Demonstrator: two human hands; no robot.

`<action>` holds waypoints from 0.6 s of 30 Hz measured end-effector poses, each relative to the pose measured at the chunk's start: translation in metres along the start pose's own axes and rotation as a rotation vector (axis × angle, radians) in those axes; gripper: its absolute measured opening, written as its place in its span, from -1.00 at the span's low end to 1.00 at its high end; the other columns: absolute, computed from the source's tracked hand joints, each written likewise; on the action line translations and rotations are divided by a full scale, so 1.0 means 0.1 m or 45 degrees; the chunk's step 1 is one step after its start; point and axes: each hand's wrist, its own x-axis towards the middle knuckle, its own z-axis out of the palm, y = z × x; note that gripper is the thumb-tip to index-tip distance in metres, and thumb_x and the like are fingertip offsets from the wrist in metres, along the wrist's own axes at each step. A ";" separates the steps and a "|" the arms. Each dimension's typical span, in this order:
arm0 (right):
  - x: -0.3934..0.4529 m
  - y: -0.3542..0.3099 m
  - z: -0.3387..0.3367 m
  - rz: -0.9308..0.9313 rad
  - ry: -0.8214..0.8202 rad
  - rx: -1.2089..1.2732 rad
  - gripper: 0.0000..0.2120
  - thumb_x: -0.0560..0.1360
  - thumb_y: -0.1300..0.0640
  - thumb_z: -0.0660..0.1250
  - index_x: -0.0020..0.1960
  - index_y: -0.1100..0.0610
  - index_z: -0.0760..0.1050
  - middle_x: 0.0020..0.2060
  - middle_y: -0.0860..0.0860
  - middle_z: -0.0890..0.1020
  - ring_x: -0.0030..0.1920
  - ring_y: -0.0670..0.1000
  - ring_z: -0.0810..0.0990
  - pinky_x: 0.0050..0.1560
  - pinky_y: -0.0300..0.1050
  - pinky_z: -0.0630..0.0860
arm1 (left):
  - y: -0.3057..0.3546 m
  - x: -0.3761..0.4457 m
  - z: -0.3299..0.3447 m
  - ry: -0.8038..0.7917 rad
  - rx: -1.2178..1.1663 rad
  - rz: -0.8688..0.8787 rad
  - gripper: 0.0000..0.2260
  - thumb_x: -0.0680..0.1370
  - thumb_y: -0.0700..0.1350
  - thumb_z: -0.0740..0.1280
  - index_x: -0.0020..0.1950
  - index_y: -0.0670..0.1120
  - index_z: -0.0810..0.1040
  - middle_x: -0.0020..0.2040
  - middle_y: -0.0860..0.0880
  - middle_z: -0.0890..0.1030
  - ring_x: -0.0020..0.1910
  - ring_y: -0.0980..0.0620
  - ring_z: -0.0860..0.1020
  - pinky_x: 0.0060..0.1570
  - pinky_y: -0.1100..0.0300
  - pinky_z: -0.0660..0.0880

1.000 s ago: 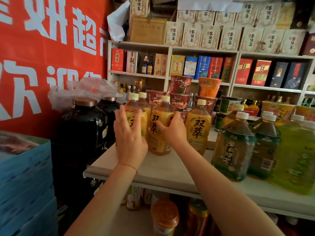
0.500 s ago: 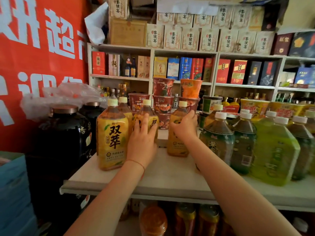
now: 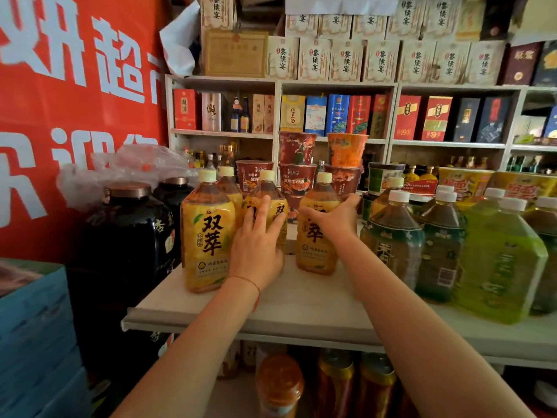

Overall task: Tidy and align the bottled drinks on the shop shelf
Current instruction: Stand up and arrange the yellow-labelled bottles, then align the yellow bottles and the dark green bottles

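- Shelf [image 3: 301, 309]: 4 yellow-label tea bottles stand upright at its left end; green tea bottles [image 3: 394, 245] stand in a group to the right.
- Front-left yellow bottle [image 3: 207, 236] sits nearest the shelf edge, label facing out, untouched by either hand.
- Left hand [image 3: 256, 251]: fingers straight and spread, pressed flat against the front of the middle yellow bottle [image 3: 268, 212]. No wrap round it visible; a push contact, not a hold.
- Right hand [image 3: 334, 218]: thumb across the front, fingers curled round the right side of the right yellow bottle [image 3: 316, 233]. Grips it at shoulder height.
- 4th yellow bottle [image 3: 227, 185] stands behind the front-left one, mostly hidden.
- Key relation: the 2 handled bottles stand further back than the front-left bottle, long axes vertical, each directly ahead of its own hand. Gap between them shows bare shelf.
- Judgement: alignment likely needs both drawn toward the shelf edge, level with the front-left bottle. The right hand's wrap suits a pull; the left hand's flat palm suits only a push or sideways slide, so re-gripping seems needed.
- Risk: noodle cups [image 3: 297, 176] stacked just behind.
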 end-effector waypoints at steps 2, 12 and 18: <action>-0.04 0.01 -0.04 -0.004 -0.009 0.047 -0.23 0.31 0.02 0.65 0.20 0.04 0.12 0.11 0.01 0.42 0.19 0.07 0.50 0.09 -0.03 0.47 | 0.02 -0.01 -0.01 -0.015 0.007 -0.008 -0.34 0.60 -0.08 0.30 0.64 0.10 0.09 0.66 -0.02 -0.18 0.62 -0.23 -0.02 0.52 -0.14 0.21; -0.61 -0.09 -0.08 -0.414 0.011 -0.325 -0.24 0.38 -0.14 0.56 0.36 0.16 0.25 0.26 0.09 0.39 0.30 0.11 0.37 0.28 0.04 0.46 | 0.08 -0.04 -0.14 -0.059 -0.131 -0.047 -0.33 0.67 -0.02 0.12 0.66 -0.04 -0.20 0.67 -0.01 -0.20 0.64 -0.09 -0.10 0.57 -0.06 0.08; -0.89 -0.21 -0.08 -0.343 -0.200 -0.034 -0.36 0.39 -0.15 0.53 0.27 0.09 0.31 0.12 -0.02 0.43 0.11 -0.03 0.48 0.07 -0.09 0.56 | 0.14 -0.36 -0.30 0.279 -0.468 0.143 -0.43 0.64 -0.03 0.06 0.65 -0.05 0.03 0.64 -0.11 0.14 0.63 -0.03 0.05 0.58 0.04 0.05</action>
